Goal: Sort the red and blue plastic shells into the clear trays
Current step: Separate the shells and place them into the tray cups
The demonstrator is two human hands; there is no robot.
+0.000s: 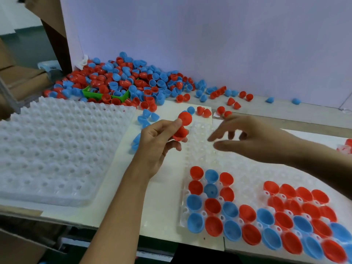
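My left hand (158,143) holds two red shells (182,126) between thumb and fingers, above the far left corner of the clear tray (202,141). That tray lies in front of me, and its near rows hold red and blue shells (247,214) sitting open side up. My right hand (253,138) hovers over the tray's far part with its fingers spread and nothing in it. A big heap of mixed red and blue shells (122,79) is piled against the back wall at the far left.
A stack of empty clear trays (57,149) lies at the left. A green bin (91,93) sits half buried in the heap. Loose shells (234,103) are scattered along the back. Cardboard boxes (21,77) stand at the far left.
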